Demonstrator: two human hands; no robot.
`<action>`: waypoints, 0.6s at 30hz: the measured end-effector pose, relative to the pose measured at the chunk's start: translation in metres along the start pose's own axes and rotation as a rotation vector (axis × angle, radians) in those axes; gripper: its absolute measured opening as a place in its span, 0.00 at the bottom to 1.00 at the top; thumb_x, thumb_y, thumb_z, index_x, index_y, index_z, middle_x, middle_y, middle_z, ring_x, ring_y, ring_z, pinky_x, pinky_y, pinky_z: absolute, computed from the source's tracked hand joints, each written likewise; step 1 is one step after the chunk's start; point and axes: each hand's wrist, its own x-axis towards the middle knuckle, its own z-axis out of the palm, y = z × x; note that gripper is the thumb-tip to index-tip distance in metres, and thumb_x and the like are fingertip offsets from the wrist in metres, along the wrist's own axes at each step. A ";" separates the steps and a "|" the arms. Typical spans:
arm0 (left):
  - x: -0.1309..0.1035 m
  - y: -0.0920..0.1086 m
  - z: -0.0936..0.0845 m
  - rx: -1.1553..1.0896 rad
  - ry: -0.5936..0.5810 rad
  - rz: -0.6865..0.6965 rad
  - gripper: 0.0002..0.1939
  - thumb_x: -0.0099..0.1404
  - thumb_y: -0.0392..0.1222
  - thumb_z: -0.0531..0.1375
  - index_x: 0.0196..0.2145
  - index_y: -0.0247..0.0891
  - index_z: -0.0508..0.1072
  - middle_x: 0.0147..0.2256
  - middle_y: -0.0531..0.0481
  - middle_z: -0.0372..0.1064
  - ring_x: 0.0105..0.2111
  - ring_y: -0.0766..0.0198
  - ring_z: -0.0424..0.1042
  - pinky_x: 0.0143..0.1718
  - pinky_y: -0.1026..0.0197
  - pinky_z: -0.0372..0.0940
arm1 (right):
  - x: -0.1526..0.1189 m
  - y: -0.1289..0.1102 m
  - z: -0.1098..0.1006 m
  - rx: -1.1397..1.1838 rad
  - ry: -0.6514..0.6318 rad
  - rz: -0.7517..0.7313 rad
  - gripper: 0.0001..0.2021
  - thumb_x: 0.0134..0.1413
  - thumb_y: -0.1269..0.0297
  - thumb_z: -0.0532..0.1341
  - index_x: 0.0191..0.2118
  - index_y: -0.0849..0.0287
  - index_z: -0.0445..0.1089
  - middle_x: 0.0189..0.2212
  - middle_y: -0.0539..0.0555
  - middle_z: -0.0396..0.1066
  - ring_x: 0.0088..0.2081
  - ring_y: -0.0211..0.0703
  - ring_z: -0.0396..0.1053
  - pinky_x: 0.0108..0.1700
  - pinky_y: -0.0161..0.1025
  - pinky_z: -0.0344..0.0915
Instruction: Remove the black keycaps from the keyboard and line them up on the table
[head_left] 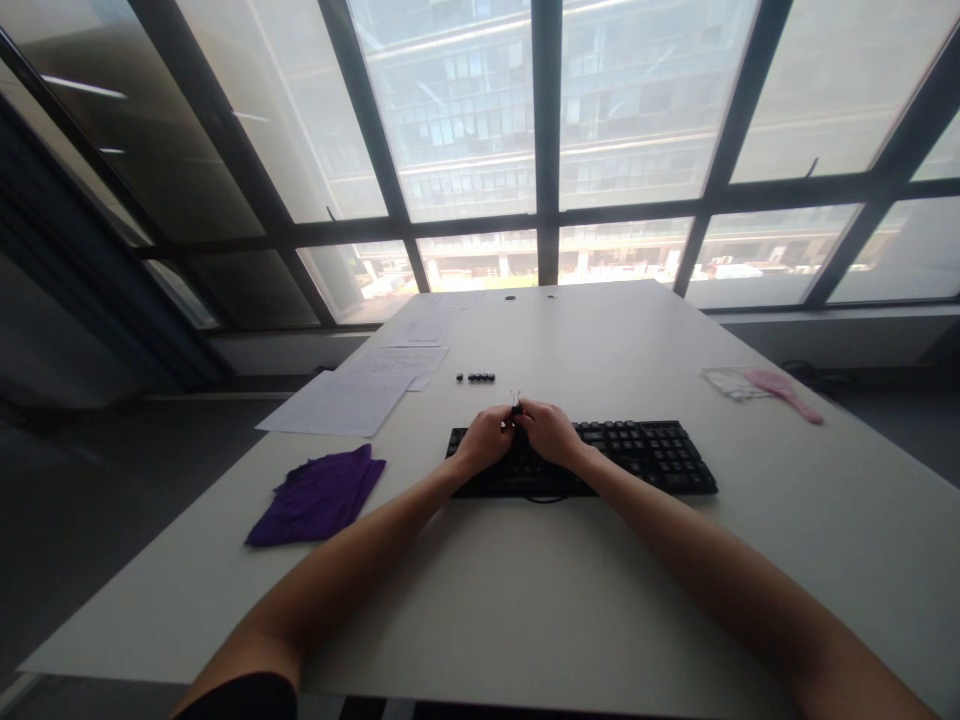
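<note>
A black keyboard (652, 450) lies crosswise in front of me. Over its left half my left hand (486, 438) and my right hand (549, 432) meet, fingers pinched together. Between the fingertips is a small black piece with two thin metal wires pointing up; it looks like a wire keycap puller (517, 404). Whether a keycap sits in it is too small to tell. Both hands hide the keys beneath them. Just beyond the hands, a short row of loose black keycaps (481, 377) stands on the table, with a single keycap (460, 377) to its left.
The white table (540, 590) reaches to the large windows. A folded purple cloth (315, 497) lies at left, with paper sheets (341, 402) behind it. On the right are a pink hairbrush-like object (784, 392) and a clear packet (729, 384). Small dark bits (510, 298) lie at the far end.
</note>
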 end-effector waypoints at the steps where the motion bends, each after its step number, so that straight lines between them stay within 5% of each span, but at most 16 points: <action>1: 0.000 0.001 -0.001 -0.005 -0.011 0.004 0.09 0.59 0.30 0.55 0.31 0.38 0.74 0.32 0.47 0.75 0.33 0.59 0.72 0.38 0.59 0.66 | -0.002 -0.002 -0.001 -0.033 -0.004 -0.021 0.05 0.60 0.69 0.56 0.34 0.55 0.67 0.32 0.54 0.74 0.32 0.44 0.67 0.34 0.36 0.55; 7: -0.001 0.004 -0.006 -0.048 -0.078 0.054 0.05 0.59 0.35 0.60 0.33 0.40 0.77 0.33 0.46 0.75 0.36 0.57 0.73 0.41 0.57 0.67 | -0.008 -0.005 -0.003 -0.060 -0.013 -0.073 0.07 0.60 0.70 0.55 0.34 0.55 0.69 0.33 0.55 0.75 0.35 0.45 0.69 0.37 0.37 0.58; 18: 0.003 0.001 -0.003 -0.148 -0.073 -0.027 0.06 0.62 0.41 0.65 0.37 0.42 0.81 0.34 0.49 0.77 0.34 0.61 0.74 0.40 0.60 0.67 | 0.005 0.015 -0.001 0.349 0.066 0.191 0.08 0.54 0.64 0.57 0.25 0.58 0.65 0.19 0.48 0.69 0.23 0.38 0.65 0.26 0.34 0.56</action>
